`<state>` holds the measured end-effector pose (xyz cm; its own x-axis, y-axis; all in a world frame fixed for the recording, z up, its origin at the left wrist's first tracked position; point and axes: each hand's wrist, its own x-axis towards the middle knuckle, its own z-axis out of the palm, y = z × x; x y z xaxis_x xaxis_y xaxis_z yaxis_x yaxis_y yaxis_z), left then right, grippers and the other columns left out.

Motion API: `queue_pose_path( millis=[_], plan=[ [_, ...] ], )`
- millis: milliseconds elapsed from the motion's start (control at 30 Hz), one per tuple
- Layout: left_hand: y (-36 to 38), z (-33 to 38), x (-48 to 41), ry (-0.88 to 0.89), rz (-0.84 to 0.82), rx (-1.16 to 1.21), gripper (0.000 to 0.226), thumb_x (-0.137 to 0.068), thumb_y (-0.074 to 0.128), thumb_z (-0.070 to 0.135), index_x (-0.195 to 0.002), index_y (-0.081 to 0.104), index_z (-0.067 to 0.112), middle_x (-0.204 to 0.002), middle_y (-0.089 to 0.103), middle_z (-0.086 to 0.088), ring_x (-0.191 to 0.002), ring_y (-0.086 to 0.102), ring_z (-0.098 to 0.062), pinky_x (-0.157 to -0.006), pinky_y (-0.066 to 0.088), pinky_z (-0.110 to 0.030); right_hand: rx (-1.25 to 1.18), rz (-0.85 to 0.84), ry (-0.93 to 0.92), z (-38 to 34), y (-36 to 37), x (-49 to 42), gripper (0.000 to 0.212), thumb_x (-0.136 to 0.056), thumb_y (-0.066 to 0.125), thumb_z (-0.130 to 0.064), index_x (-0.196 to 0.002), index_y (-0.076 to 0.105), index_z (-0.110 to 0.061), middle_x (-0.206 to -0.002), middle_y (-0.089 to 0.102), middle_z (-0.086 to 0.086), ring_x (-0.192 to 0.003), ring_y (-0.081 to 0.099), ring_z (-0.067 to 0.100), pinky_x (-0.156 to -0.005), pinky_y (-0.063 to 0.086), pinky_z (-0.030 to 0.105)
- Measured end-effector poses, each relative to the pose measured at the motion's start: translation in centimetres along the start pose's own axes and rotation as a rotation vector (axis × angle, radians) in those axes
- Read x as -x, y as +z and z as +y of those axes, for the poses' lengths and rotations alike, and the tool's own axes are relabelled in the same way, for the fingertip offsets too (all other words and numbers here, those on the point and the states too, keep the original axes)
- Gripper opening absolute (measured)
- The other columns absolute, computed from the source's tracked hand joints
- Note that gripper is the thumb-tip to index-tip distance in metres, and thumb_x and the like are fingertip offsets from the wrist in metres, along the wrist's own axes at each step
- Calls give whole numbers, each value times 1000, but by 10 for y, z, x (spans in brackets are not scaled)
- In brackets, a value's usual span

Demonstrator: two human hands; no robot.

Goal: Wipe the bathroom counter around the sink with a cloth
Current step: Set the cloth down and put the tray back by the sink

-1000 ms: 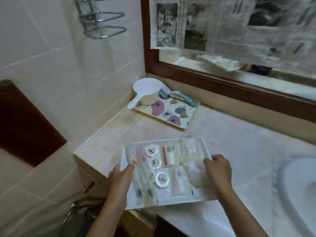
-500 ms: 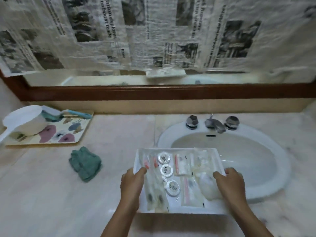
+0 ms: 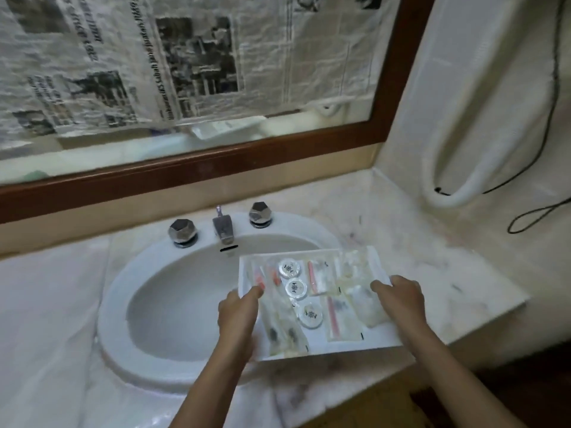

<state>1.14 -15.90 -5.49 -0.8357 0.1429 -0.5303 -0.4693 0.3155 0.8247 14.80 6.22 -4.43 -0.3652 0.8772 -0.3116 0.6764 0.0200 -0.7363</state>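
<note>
While I hold it by both side edges, the white tray point(image 3: 383, 336) sits over the right rim of the sink point(image 3: 117, 304) and the counter point(image 3: 417, 230) beside it; whether it touches them, I cannot tell.
- Left hand point(image 3: 238, 313): grasping the left edge, thumb on top.
- Right hand point(image 3: 401, 301): grasping the right edge.
- On the tray: sealed packets, including three round packets point(image 3: 295, 288).
- Far side: faucet point(image 3: 223, 228), mirror covered with newspaper point(image 3: 197, 57).

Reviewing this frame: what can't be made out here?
Head view only:
- Cloth: outside the frame.
- Whether the tray touches the counter: its own underside hides that.
- Fingers of the left hand and right hand: tucked under the tray.
- Sachet labels: blurred, too small.
</note>
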Motion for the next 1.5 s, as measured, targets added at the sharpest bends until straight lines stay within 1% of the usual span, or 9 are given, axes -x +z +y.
queue_pose_path(
  millis=[100,233,333,533,733,1100,1200,1333,1500],
  plan=[
    [49,19,-15,16,-55,-14,68,-66,59,48,-125,55,13,-128,52,-8,-113,52,-33,-101,43,-48,11,19,63,-3,-17,-48,27,-60,54,-42,-66,42,-19,-93,46,8,-86,48,29,-57,33,32],
    [113,49,-52,9,-67,-21,92,-54,55,55,-135,47,14,-137,44,-10,-122,47,-35,-102,42,-52,106,47,50,-27,-27,-122,52,-70,59,-41,-111,59,-10,-124,49,12,-113,46,35,-77,43,37],
    [157,75,-89,8,-23,0,81,-77,62,46,-146,35,13,-149,32,-12,-135,35,-36,-108,36,-48,179,31,15,-55,-26,-187,59,-84,60,-33,-135,46,-7,-138,35,11,-122,38,34,-82,39,37],
    [212,126,-155,-14,26,13,76,-88,58,43,-151,25,17,-155,22,-8,-141,24,-32,-111,29,-50,177,-57,-40,-105,-17,-282,60,-84,59,-33,-135,44,-5,-144,31,10,-125,39,33,-85,41,37],
    [245,163,-208,-10,94,23,68,-85,56,47,-142,35,16,-147,30,-10,-133,32,-34,-107,33,-53,195,-99,-93,-138,8,-355,61,-85,60,-37,-133,43,-3,-139,34,12,-126,36,32,-78,35,35],
    [276,167,-238,-95,157,4,90,-66,56,61,-139,39,11,-143,35,-11,-128,37,-33,-104,36,-48,101,-156,-97,-136,40,-410,62,-81,60,-35,-132,48,-2,-138,40,13,-126,39,33,-101,40,47],
    [276,166,-237,-78,137,58,96,-61,56,61,-141,38,11,-146,36,-11,-127,41,-33,-103,38,-47,28,-190,-115,-132,40,-412,67,-81,62,-33,-139,44,-7,-144,43,10,-127,44,31,-100,42,41],
    [277,157,-237,-28,82,74,81,-81,63,49,-145,32,10,-150,33,-9,-129,40,-31,-89,36,-38,-32,-249,-110,-128,39,-415,65,-85,61,-28,-144,39,-10,-147,42,8,-126,48,29,-84,39,27],
    [283,150,-236,31,70,-51,88,-77,64,48,-147,25,12,-153,30,-7,-135,36,-28,-108,36,-47,46,-253,-159,-125,39,-415,68,-80,60,-33,-141,43,-9,-147,41,9,-125,48,31,-95,43,34]
  ],
)
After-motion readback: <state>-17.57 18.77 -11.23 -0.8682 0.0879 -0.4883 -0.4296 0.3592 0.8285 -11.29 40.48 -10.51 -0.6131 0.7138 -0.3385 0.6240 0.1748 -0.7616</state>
